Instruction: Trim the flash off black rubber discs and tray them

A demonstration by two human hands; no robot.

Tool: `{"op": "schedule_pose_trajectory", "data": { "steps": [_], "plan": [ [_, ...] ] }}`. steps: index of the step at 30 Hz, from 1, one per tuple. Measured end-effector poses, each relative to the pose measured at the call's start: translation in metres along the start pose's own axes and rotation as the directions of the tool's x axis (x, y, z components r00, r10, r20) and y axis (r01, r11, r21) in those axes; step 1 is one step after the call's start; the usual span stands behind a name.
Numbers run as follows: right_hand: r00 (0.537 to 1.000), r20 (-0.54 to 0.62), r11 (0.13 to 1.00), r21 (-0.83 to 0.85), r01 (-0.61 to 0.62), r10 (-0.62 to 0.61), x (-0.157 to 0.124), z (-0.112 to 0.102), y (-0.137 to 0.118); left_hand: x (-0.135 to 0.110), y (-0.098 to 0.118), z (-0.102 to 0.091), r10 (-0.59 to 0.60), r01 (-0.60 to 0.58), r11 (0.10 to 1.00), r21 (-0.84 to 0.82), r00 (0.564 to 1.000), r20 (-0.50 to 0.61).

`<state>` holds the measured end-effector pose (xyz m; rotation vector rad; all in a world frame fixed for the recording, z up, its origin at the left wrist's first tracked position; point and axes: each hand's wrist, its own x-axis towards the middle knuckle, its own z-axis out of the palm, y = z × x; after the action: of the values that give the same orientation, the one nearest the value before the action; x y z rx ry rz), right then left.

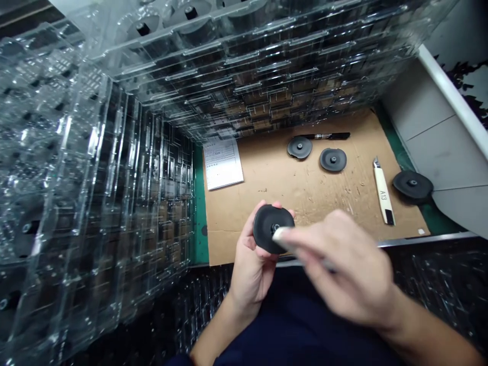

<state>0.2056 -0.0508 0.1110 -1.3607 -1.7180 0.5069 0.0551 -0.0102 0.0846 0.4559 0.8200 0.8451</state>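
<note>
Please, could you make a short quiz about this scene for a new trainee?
1. What does the left hand hold?
2. True or false: the utility knife lies on the cardboard sheet.
3. Fill in the blank: the utility knife is marked ____.

Key:
1. A black round disc
2. True
3. A13

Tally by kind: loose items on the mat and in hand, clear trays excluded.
Black round discs with centre hubs: 4, one of them in the left hand
Black marker pen: 1
White-handled utility knife: 1
Sheet of paper: 1
Total: 7
</note>
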Motion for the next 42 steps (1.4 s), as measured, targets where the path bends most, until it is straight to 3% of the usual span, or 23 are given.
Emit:
{"op": "schedule_pose_trajectory", "data": {
  "steps": [2,3,6,8,10,14,16,19,21,23,24,26,29,32,34,37,39,42],
  "plan": [
    [0.995,0.005,0.993,0.059,0.102,-0.102,0.0,0.004,0.0,0.001,0.001,0.001,-0.006,0.006,1.0,0.013,1.0,-0.001],
    [0.996,0.001,0.993,0.069,0.094,-0.094,-0.001,0.005,0.004,0.001,0.002,0.0,-0.002,0.002,1.0,0.021,1.0,-0.012],
    [0.984,-0.032,0.982,0.076,-0.173,0.175,-0.006,0.008,0.023,0.0,0.005,-0.004,0.013,-0.011,1.0,0.023,0.999,-0.049],
    [0.924,-0.052,0.921,0.121,-0.371,0.379,-0.015,0.011,0.038,-0.001,0.005,-0.006,0.017,-0.016,1.0,0.005,0.998,-0.055],
    [0.863,-0.012,0.853,0.157,-0.498,0.505,-0.027,0.019,0.05,-0.002,0.005,-0.006,0.023,-0.023,1.0,-0.007,0.999,-0.048],
    [0.819,0.131,0.81,0.126,-0.572,0.558,-0.047,0.035,0.067,-0.001,0.003,-0.006,0.008,-0.009,1.0,-0.011,0.999,-0.032],
    [0.812,0.115,0.804,0.118,-0.583,0.572,-0.044,0.033,0.065,-0.001,0.002,-0.005,-0.01,0.01,1.0,-0.005,1.0,-0.028],
    [0.843,-0.04,0.839,0.132,-0.528,0.537,-0.021,0.018,0.043,-0.002,-0.001,-0.004,-0.025,0.025,1.0,0.008,0.999,-0.023],
    [0.917,-0.114,0.921,0.13,-0.366,0.381,-0.002,0.01,0.02,-0.004,-0.003,-0.004,-0.032,0.032,0.999,0.018,0.999,-0.03],
    [0.987,-0.084,0.985,0.12,-0.127,0.138,0.01,0.007,0.0,-0.007,-0.004,-0.005,-0.047,0.048,0.999,0.016,0.998,-0.036],
    [0.998,-0.041,0.991,0.127,-0.034,0.04,0.014,0.008,-0.006,-0.008,-0.004,-0.006,-0.056,0.056,0.998,0.011,0.998,-0.038],
    [0.994,0.095,0.986,0.163,0.036,-0.052,0.018,0.011,-0.013,-0.01,-0.002,-0.007,-0.058,0.058,0.998,-0.006,0.997,-0.046],
    [0.971,0.236,0.982,0.188,-0.021,-0.025,0.023,0.017,-0.011,-0.01,-0.001,-0.007,-0.032,0.032,0.999,0.001,0.996,-0.087],
    [0.999,0.043,0.995,0.101,0.007,-0.012,0.028,0.021,-0.009,-0.01,0.0,-0.003,-0.052,0.053,0.998,0.022,0.997,-0.059],
    [0.997,0.008,0.992,0.099,0.073,-0.074,0.024,0.02,-0.008,-0.01,0.002,-0.003,-0.062,0.062,0.998,0.01,0.998,-0.012],
    [0.978,0.172,0.979,0.185,0.085,-0.118,0.008,0.009,-0.005,-0.008,0.007,-0.007,-0.061,0.061,0.998,-0.02,0.998,0.026],
    [0.974,0.227,0.99,0.143,-0.014,-0.019,-0.002,-0.001,-0.003,-0.007,0.007,-0.009,-0.075,0.076,0.997,-0.033,0.996,0.043],
    [0.982,0.127,0.99,-0.038,-0.139,0.143,-0.001,-0.008,-0.005,-0.008,0.004,-0.005,-0.115,0.116,0.992,-0.055,0.993,0.026]
  ]
}}
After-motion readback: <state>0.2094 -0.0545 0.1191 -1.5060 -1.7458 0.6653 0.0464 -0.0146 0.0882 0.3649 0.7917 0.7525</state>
